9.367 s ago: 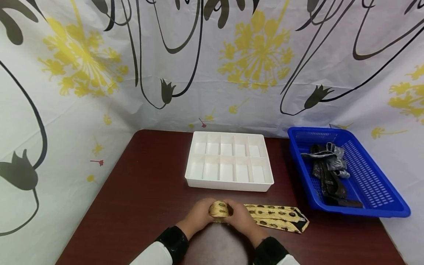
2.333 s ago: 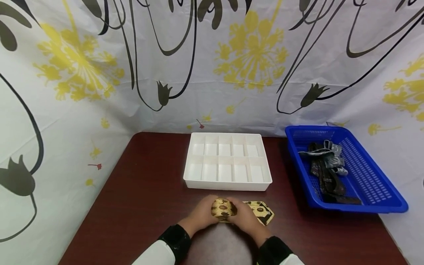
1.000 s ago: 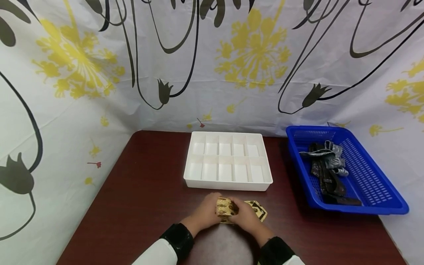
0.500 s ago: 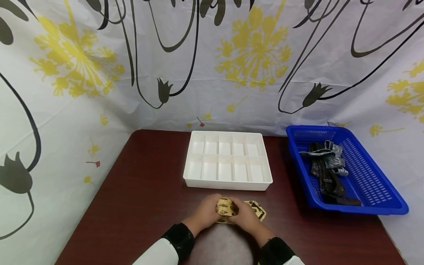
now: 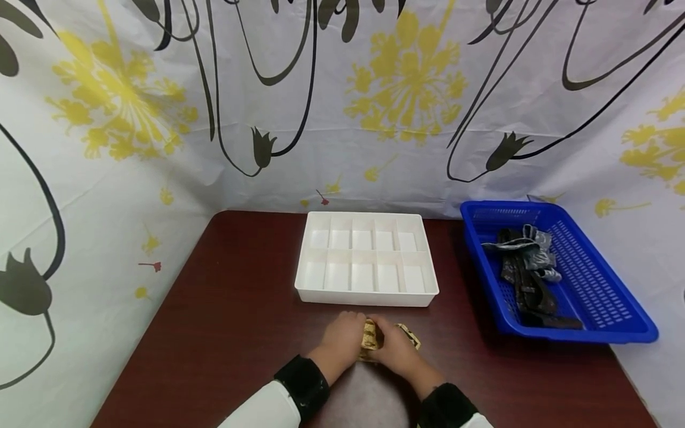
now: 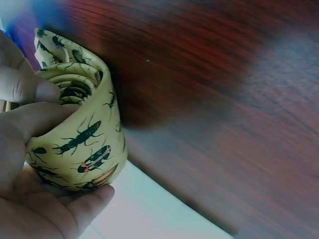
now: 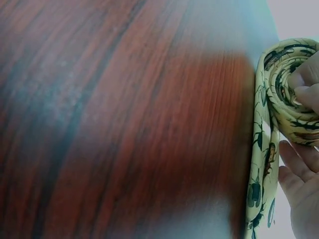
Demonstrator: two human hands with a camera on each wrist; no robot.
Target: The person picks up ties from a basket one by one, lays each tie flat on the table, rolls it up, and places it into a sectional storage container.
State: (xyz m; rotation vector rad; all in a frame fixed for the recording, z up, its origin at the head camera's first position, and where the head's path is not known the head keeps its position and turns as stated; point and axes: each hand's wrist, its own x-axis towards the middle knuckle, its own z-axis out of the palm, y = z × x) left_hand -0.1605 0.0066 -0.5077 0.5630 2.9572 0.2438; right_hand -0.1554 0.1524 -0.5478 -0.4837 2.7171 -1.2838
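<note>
A yellow necktie (image 5: 369, 337) printed with dark insects is wound into a roll near the front of the table. My left hand (image 5: 341, 340) grips the roll from the left, and my right hand (image 5: 398, 351) holds its right side. Up close in the left wrist view, fingers press into the coiled end of the necktie (image 6: 82, 144) while others reach beneath it. The right wrist view has the necktie (image 7: 260, 154) coiled in layers at the right edge, its short loose end lying flat. In the head view, that end's tip pokes out behind the right hand.
A white tray (image 5: 366, 299) divided into several compartments stands just beyond the hands. To the right is a blue basket (image 5: 567, 334) holding crumpled dark and grey strips of fabric (image 5: 535, 291). The dark red table (image 5: 230, 309) meets a patterned cloth (image 5: 342, 107) at the back.
The necktie's loose end, long at first, has shortened to a small tip as the roll has been wound up. My left hand has shifted right and now covers more of the roll.
</note>
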